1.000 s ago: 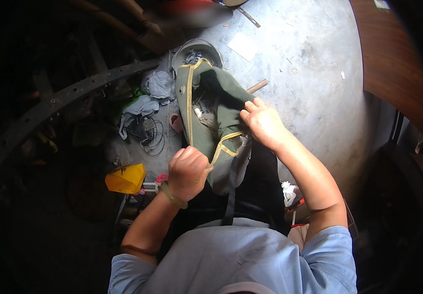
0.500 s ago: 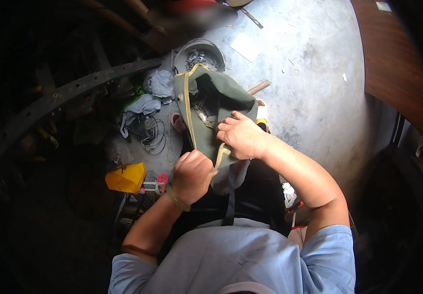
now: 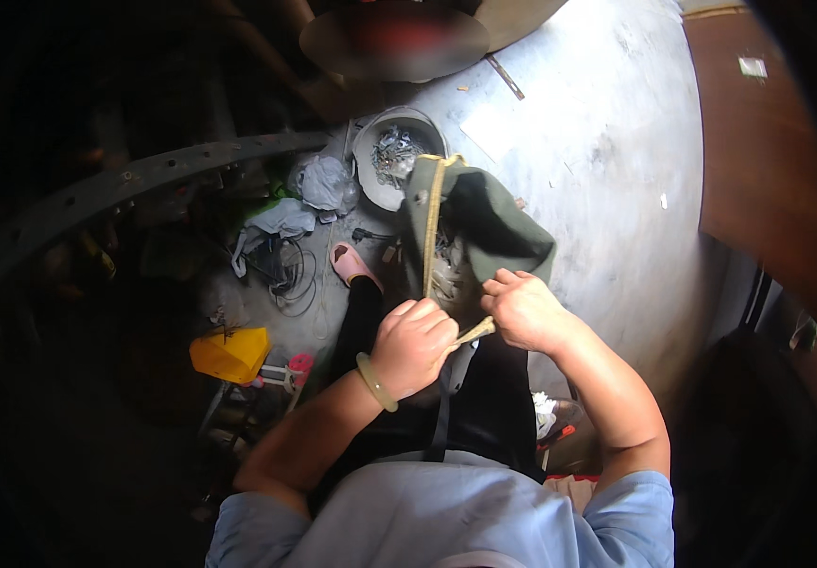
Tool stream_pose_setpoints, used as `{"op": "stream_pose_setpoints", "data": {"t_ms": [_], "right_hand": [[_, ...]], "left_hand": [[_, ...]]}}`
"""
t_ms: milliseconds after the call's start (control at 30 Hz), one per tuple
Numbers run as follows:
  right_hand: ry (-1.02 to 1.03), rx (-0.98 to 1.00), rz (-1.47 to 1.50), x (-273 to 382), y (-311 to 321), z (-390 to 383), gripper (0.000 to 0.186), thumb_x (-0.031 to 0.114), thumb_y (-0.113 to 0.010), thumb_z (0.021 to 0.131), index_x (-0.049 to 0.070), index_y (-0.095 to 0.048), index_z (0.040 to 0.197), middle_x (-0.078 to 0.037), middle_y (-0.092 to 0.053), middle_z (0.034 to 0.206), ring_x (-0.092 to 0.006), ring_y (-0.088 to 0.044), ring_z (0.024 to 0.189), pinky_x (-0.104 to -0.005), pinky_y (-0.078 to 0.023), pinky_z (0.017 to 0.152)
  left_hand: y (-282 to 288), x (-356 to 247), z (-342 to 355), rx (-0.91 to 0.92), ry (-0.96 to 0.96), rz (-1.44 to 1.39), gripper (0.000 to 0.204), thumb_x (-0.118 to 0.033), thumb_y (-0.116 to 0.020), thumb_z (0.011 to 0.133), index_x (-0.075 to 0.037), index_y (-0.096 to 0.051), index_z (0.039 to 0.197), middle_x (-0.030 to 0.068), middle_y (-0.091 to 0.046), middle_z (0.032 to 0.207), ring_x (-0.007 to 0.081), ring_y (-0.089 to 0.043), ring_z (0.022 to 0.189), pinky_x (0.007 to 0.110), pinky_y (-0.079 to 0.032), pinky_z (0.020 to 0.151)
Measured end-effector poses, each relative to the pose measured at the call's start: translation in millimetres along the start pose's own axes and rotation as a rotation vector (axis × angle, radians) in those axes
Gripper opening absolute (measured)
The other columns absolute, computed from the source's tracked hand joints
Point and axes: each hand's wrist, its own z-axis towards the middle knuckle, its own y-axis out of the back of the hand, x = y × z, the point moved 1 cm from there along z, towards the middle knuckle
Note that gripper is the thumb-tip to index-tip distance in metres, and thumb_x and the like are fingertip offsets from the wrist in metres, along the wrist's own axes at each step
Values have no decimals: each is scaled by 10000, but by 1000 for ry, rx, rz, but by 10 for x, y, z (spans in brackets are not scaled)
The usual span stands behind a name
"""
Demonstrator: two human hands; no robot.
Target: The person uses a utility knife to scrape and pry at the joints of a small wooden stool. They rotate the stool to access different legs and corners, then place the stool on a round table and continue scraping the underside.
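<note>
An olive-green cloth bag with yellow edging hangs over my lap, its mouth spread toward me. My left hand, with a pale bangle at its wrist, is closed on the near yellow-trimmed edge. My right hand has its fingers closed on the bag's rim at the right. Between the hands a short stretch of the trim is drawn taut. Inside lie some pale, crumpled pieces whose kind I cannot make out. The right fingertips are partly hidden.
Beyond the bag stands a grey bucket holding small metal pieces. Left are plastic bags, coiled black cable, a yellow container and my pink shoe. A brown panel stands right; a dark round object is ahead.
Both hands and the bag have shifted to the right. The bag has swung away from the bucket, uncovering more of it and of my pink shoe. Both hands keep their hold.
</note>
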Motion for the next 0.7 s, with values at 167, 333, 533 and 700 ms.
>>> {"op": "stream_pose_setpoints", "data": {"t_ms": [167,333,533,700], "right_hand": [[-64,-97,-64,-254,210,-113,154,121,-607,614,64,-620,756,-77,-593,852,-277,-568,900,-414,-496,768],[-153,-110,-172,-692,476,-53,136,75,-592,611,77,-610,746,-56,-595,849,-247,-562,892,-340,-485,771],[-224,-189,-346,-1319,698,183,84,45,-578,627,68,-566,707,-57,-576,807,-250,-546,876,-336,-475,772],[-238,-284,-396,-1806,554,432,66,27,-567,644,62,-547,696,-66,-568,806,-259,-537,903,-340,-464,798]], "left_hand": [[-11,21,423,-56,-79,1,200,-100,-682,623,-64,-494,680,69,-496,683,260,-525,728,356,-432,656],[-181,247,937,-122,-134,29,183,-90,-663,647,-72,-493,715,65,-517,713,262,-528,775,366,-441,689],[-394,635,1659,-276,-209,35,201,-74,-665,624,-75,-483,710,58,-521,708,264,-540,761,369,-462,681],[-650,988,2013,-349,-218,116,131,-69,-607,636,-86,-483,673,51,-518,672,247,-537,751,355,-456,675]]}}
